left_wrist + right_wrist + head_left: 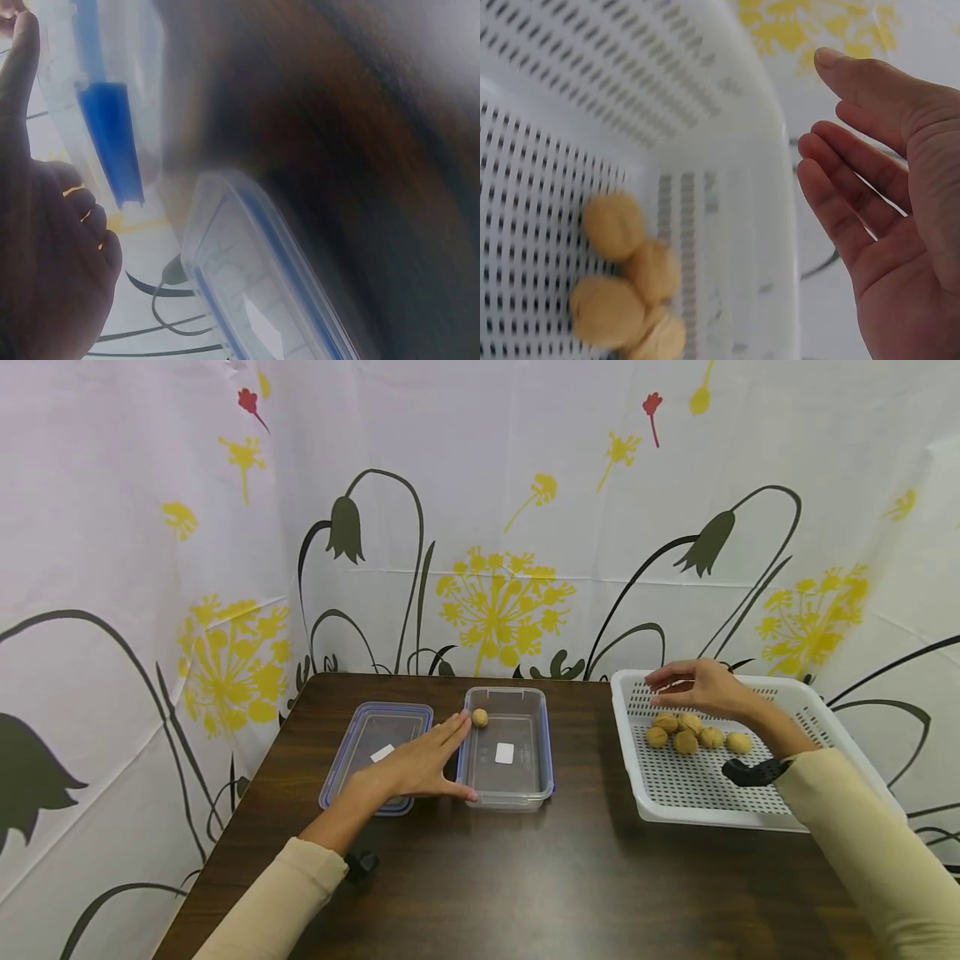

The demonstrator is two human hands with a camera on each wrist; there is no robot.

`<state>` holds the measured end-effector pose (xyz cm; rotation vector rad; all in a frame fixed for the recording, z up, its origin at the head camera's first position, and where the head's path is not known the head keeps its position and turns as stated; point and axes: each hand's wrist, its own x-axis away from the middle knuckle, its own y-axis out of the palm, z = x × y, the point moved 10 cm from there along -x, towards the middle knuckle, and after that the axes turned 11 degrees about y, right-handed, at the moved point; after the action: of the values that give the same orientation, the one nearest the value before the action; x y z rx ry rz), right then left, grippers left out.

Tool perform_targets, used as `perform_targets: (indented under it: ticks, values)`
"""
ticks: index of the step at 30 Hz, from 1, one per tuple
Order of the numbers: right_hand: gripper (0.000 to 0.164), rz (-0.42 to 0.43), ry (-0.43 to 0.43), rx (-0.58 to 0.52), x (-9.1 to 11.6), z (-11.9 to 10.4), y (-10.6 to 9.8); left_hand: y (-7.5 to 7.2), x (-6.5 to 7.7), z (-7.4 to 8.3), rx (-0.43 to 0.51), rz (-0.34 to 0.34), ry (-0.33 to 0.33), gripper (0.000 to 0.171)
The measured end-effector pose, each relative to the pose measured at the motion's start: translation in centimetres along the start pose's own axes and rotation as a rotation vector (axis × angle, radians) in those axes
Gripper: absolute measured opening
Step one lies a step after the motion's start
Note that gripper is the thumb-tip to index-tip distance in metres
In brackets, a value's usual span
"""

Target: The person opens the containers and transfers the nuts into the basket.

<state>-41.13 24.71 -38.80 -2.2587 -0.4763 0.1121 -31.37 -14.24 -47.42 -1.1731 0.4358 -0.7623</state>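
My left hand [422,762] rests against a clear plastic food container [525,789], fingers straight along its left rim and thumb at the near left corner. One walnut [480,717] lies in the container's far left corner. In the left wrist view, a blue clip [112,142] hangs down the container's side. Over the left part of a white perforated basket [705,810], my right hand [701,687] hovers with loosely bent fingers and nothing in them. Several walnuts [686,742] lie grouped on the basket floor below that hand; the right wrist view shows its bare palm.
A clear lid with a blue seal [397,727] lies on the dark wooden table [585,877], left of the container and partly behind my left hand. Behind the table hangs a white flower-patterned curtain [510,460].
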Motion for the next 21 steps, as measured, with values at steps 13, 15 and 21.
perform_targets:
  ticks: [13,15,21]
  values:
    - [0.04,-0.077,-0.16,-0.036,-2.4,-7.2,3.4,-0.3,-0.1,0.1,-0.017,0.01,0.009,0.13]
    - [0.04,-0.092,-0.178,-0.044,-2.8,-8.0,4.2,-0.4,0.0,0.2,-0.028,0.009,0.013,0.129]
    - [0.04,-0.135,-0.198,-0.057,-4.2,-9.6,6.6,-0.4,-0.1,0.4,-0.055,-0.004,0.021,0.129]
